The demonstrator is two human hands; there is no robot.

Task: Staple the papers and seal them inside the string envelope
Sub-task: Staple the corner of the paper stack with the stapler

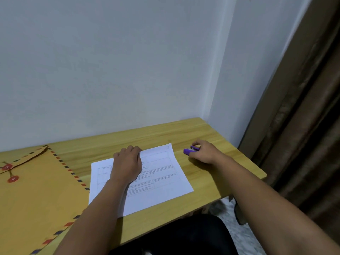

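A stack of white printed papers lies on the wooden table in front of me. My left hand rests on the papers' far left part, its fingers curled over their top edge. A small purple stapler sits on the table just right of the papers. My right hand grips the stapler, fingers curled round it. A large yellow string envelope with red button ties and a striped border lies flat at the left.
A white wall rises right behind the table, with a corner at the back right. A brown curtain hangs at the right. The table's right edge ends close to my right forearm. A dark seat and pale floor show below the front edge.
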